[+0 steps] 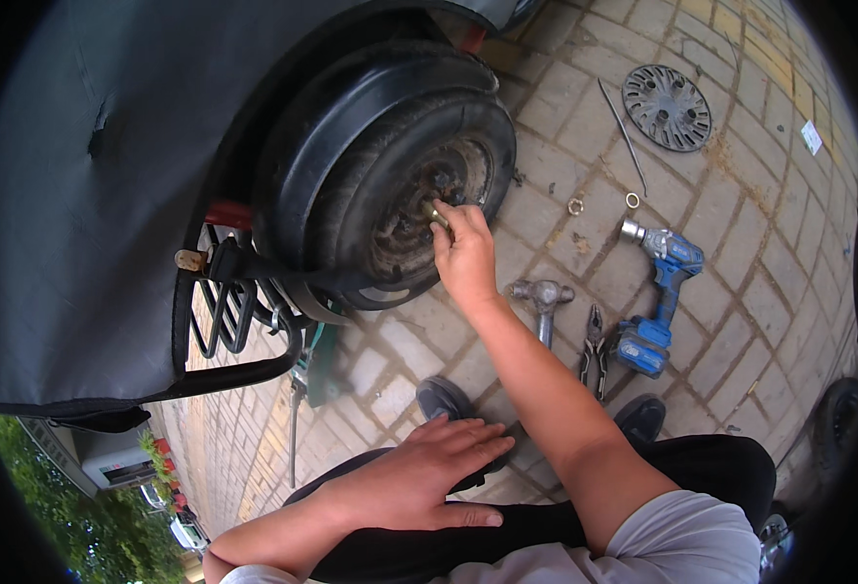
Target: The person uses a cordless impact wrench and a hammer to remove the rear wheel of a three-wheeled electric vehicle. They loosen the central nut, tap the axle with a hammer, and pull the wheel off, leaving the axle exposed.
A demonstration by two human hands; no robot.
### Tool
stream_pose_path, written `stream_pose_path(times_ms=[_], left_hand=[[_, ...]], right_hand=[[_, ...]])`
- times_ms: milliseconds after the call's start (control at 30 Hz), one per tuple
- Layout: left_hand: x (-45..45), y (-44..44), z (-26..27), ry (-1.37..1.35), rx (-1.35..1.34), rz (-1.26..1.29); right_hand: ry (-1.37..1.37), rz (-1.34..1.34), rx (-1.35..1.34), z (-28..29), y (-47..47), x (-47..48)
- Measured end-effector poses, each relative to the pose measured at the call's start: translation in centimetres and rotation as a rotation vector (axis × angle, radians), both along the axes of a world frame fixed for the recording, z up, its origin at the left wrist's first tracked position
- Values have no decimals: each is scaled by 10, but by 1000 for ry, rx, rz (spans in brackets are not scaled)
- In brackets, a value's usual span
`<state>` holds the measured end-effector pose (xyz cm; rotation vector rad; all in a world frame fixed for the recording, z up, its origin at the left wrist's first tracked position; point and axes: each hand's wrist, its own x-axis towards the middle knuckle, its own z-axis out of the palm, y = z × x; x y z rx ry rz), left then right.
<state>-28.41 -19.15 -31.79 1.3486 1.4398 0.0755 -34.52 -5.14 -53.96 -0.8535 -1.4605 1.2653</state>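
Observation:
A rusty wheel (436, 175) with a black rubber tyre (370, 168) sits under the black mudguard (378, 102) of a covered vehicle. My right hand (465, 248) reaches to its hub, thumb and fingers closed around a small brass-coloured metal cylinder (438, 214). The cylinder's far end is at the hub; whether it is seated there I cannot tell. Above my bent leg, my left hand (443, 467) is palm down with fingers and thumb apart, holding nothing.
On the brick paving lie a ball-peen hammer (546, 296), pliers (593, 350), a blue cordless impact wrench (659, 292), a castle nut (576, 206), a washer (633, 200), a metal rod (623, 139) and a slotted wheel cover (667, 108). A green jack (319, 365) stands below the frame.

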Motion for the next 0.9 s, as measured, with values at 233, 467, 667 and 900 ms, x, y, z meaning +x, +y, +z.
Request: stream_pose_path(times_ms=[233,467,667,900], left_hand=[[1,0,-2,-20,3,15],[3,2,1,-17,19,10],[3,1,8,6,19,-23],[2,0,12,6,32,-17]], right_hand=[[315,387,-1098,0,8,2],[23,39,-39,-8,-1,-4],[588,383,-1343,-7,5,-3],[-44,-72,149,-6,-1,-3]])
